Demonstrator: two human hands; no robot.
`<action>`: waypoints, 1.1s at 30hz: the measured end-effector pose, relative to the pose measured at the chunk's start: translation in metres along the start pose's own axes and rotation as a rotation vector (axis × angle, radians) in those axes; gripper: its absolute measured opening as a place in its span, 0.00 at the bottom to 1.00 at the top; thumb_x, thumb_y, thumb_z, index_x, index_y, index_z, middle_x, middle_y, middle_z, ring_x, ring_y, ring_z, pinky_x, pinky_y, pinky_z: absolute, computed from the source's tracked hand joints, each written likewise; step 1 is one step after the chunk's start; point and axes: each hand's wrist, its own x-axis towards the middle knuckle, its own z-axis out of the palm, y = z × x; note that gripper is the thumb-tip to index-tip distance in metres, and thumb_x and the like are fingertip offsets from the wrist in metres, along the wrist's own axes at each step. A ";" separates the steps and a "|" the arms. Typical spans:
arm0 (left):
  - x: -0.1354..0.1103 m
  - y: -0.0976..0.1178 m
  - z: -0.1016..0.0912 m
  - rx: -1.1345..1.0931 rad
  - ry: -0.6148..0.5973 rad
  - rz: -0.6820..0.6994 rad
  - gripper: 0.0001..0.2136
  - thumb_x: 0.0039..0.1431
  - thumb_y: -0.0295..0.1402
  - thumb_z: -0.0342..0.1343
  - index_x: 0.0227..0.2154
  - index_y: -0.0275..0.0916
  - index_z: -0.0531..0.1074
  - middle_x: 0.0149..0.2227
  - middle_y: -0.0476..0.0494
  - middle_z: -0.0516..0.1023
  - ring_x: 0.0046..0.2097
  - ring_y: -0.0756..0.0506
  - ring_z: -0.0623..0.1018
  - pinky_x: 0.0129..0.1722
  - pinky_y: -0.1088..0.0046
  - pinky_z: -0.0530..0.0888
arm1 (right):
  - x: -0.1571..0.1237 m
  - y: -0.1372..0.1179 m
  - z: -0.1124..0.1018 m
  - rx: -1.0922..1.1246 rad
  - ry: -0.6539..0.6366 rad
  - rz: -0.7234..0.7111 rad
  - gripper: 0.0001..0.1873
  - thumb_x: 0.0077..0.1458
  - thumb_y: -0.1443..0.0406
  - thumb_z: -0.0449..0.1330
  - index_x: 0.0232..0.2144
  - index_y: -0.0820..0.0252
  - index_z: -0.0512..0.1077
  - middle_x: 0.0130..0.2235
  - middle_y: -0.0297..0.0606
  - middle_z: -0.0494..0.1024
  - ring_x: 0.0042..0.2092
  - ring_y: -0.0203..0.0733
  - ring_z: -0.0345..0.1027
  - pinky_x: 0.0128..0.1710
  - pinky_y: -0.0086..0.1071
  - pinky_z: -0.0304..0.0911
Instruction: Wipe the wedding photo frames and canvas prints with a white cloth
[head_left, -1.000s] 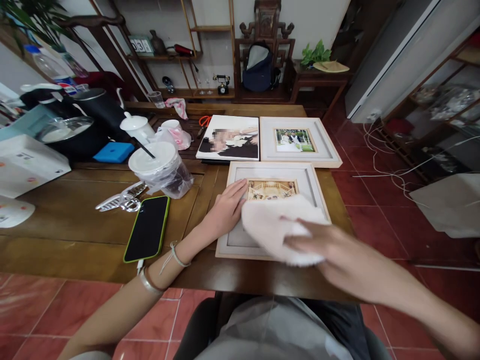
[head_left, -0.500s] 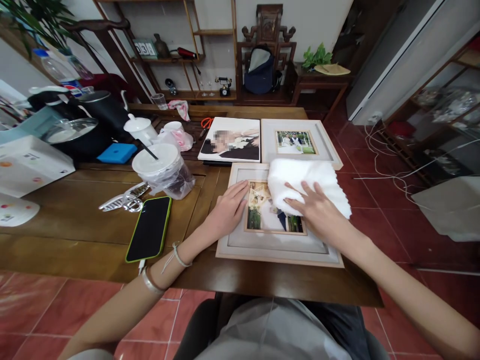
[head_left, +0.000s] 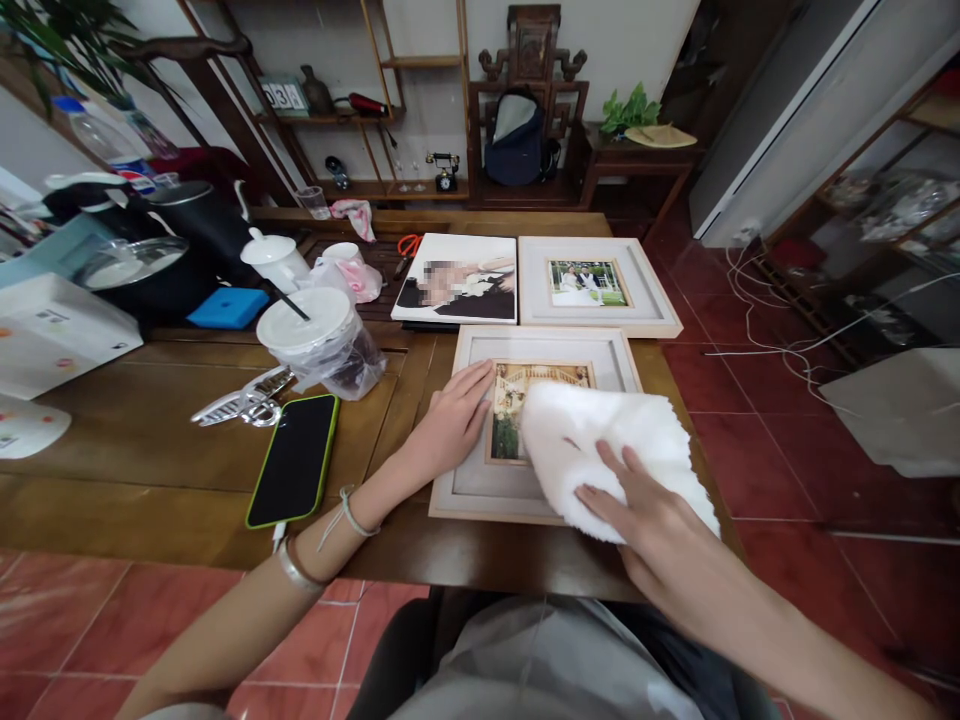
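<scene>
A light wooden picture frame (head_left: 480, 500) with a photo in its middle lies flat at the front of the table. On its left side rests my left hand (head_left: 454, 415), open, fingers stretched out flat and reaching the photo's edge. My right hand (head_left: 637, 505) has hold of a fluffy white cloth (head_left: 600, 420), its fingers pressed into the folds. The cloth covers the right part of the photo and the frame's lower right corner. Behind lie a second framed photo (head_left: 660, 310) and, beside it, a white-topped photo panel (head_left: 487, 250).
Left of the frame are a phone (head_left: 294, 462) on a cable, a metal clip-like object (head_left: 244, 400) and a bagged cup (head_left: 322, 335) with a straw. Farther back stand a white teapot (head_left: 274, 258), a blue box (head_left: 229, 307) and orange-handled scissors (head_left: 409, 245).
My right hand has drawn the white cloth toward me and slightly right, from the frame's upper right to its lower right, baring the photo's top. The left hand stays in place.
</scene>
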 end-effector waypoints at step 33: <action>0.000 -0.002 0.000 -0.030 0.027 0.049 0.20 0.68 0.32 0.42 0.60 0.35 0.61 0.62 0.34 0.63 0.65 0.40 0.61 0.63 0.52 0.61 | 0.009 0.024 0.006 0.138 0.215 0.092 0.28 0.48 0.81 0.45 0.49 0.61 0.68 0.58 0.51 0.68 0.62 0.54 0.56 0.53 0.46 0.67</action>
